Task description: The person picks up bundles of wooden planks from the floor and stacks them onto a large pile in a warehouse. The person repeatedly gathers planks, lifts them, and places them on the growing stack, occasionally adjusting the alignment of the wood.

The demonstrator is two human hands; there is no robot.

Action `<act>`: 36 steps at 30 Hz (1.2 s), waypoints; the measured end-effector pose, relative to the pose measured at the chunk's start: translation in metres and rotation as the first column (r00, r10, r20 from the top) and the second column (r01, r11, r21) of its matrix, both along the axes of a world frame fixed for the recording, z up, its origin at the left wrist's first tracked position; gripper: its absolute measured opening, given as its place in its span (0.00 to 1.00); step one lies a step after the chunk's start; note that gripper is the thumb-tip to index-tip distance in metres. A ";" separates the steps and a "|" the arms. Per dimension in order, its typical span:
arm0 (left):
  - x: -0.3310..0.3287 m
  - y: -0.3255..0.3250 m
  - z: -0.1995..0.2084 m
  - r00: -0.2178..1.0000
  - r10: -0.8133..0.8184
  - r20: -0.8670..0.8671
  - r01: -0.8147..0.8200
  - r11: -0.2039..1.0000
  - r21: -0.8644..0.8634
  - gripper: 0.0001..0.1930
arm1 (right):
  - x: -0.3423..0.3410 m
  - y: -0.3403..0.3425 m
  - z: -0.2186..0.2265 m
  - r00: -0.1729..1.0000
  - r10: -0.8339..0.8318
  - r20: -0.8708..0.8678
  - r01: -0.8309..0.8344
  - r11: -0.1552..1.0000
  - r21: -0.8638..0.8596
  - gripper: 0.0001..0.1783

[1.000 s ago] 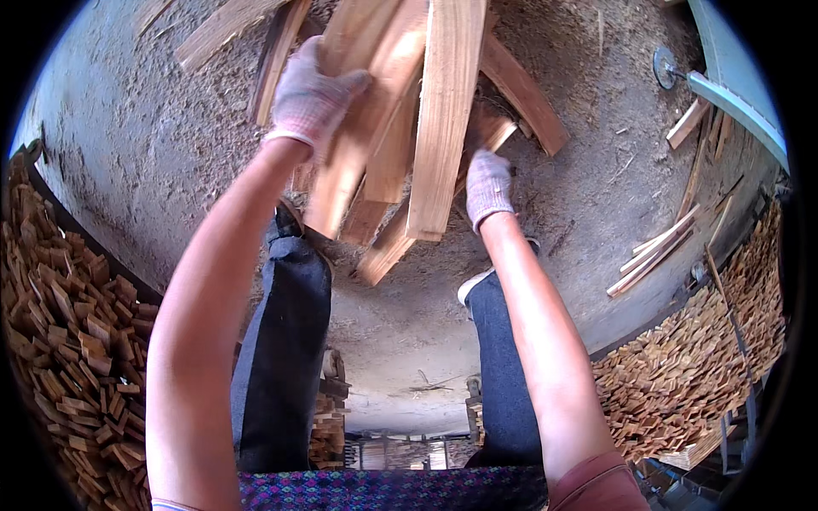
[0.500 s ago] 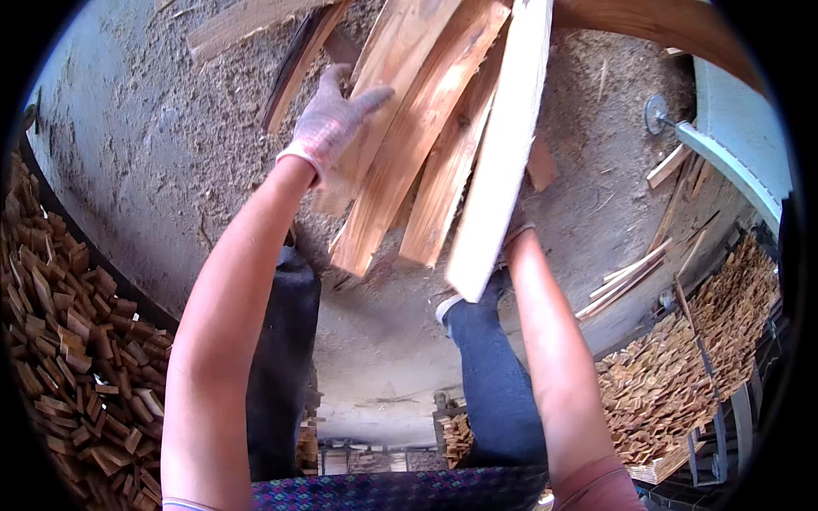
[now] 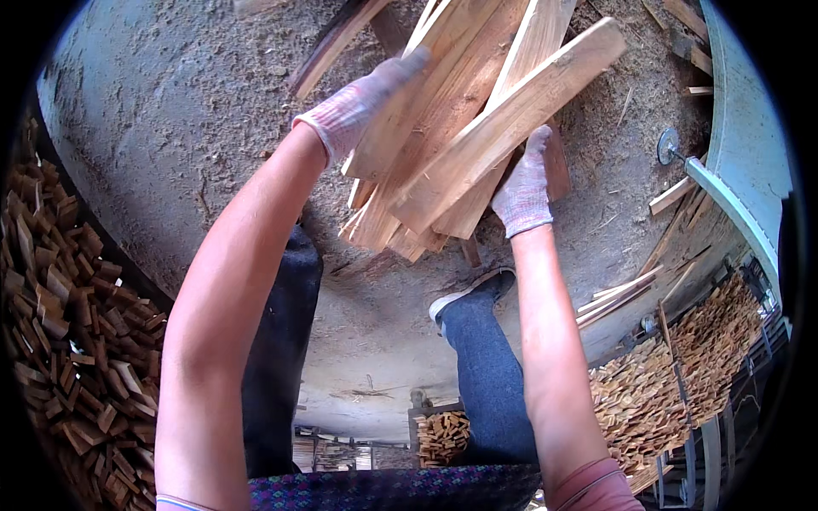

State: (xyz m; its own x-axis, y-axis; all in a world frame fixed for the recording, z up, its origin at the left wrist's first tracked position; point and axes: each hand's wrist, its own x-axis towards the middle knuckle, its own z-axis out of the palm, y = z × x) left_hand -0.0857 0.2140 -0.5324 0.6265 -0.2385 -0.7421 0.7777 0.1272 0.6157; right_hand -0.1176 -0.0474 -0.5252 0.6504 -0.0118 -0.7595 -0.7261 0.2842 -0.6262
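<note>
Several rough wooden planks (image 3: 460,94) lie overlapped in a loose bundle between my two gloved hands. My left hand (image 3: 362,102) is closed round the bundle's left edge, its fingers partly blurred and partly behind the wood. At the opposite side my right hand (image 3: 526,183) grips the bundle, thumb up, the other fingers hidden under the planks. One lighter plank (image 3: 515,119) rests slantwise on top, its far end pointing right. Beside my right hand stands the end of a reddish-brown piece of wood (image 3: 556,166).
A dark-edged plank (image 3: 336,43) lies left of the bundle on the sawdust-strewn floor (image 3: 187,153). Heaps of small wood pieces rise at left (image 3: 77,341) and right (image 3: 673,375). A pale blue metal frame (image 3: 737,196) stands at right, near thin wood strips (image 3: 618,298).
My left hand has moved right and closed on the planks. The pale top plank has swung to a slant, and my right hand has come up into view beside the bundle.
</note>
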 end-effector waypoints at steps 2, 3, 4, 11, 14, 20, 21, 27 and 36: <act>-0.004 -0.003 0.007 0.966 -0.233 0.112 0.207 0.956 0.207 0.60 | -0.008 0.000 -0.010 0.997 0.056 0.055 -0.049 0.991 -0.129 0.61; -0.003 -0.006 0.014 0.945 -0.310 0.100 0.272 0.920 0.283 0.56 | -0.011 -0.006 -0.012 1.000 0.021 0.002 -0.021 0.998 -0.054 0.61; -0.004 -0.007 0.013 0.943 -0.322 0.084 0.287 0.914 0.286 0.54 | -0.008 -0.007 -0.008 0.999 -0.005 -0.044 0.007 1.000 0.029 0.60; -0.034 -0.003 0.031 0.979 -0.197 -0.043 0.197 0.980 -0.009 0.35 | -0.027 -0.020 0.011 0.998 0.008 -0.061 -0.011 0.998 -0.058 0.52; -0.060 -0.013 0.065 0.962 -0.039 -0.269 0.004 0.992 -0.128 0.33 | -0.044 -0.038 0.037 0.991 0.048 -0.128 -0.056 0.997 -0.058 0.50; -0.096 -0.052 0.135 0.968 -0.046 -0.247 -0.043 0.939 -0.342 0.22 | -0.070 -0.058 0.136 0.947 0.048 -0.318 -0.073 0.995 -0.068 0.42; -0.102 -0.057 0.154 0.965 -0.085 -0.249 -0.008 0.936 -0.351 0.21 | -0.081 -0.066 0.153 0.947 0.055 -0.316 -0.077 0.995 -0.057 0.43; -0.178 -0.083 0.283 0.970 -0.172 -0.174 0.111 0.943 -0.313 0.18 | -0.148 -0.100 0.298 0.848 0.110 -0.518 -0.184 0.979 -0.093 0.55; -0.259 -0.075 0.401 0.599 0.185 -0.779 -0.417 0.903 -0.106 0.19 | -0.173 -0.069 0.384 0.598 0.264 -0.757 -0.296 0.950 0.098 0.49</act>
State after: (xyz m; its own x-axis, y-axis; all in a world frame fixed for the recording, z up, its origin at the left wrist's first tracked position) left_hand -0.3451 0.1392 -0.1314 -0.0331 -0.3878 -0.9211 0.8337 0.4976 -0.2395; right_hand -0.2909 -0.1163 -0.1412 -0.1734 0.0346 -0.9842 -0.9847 -0.0257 0.1726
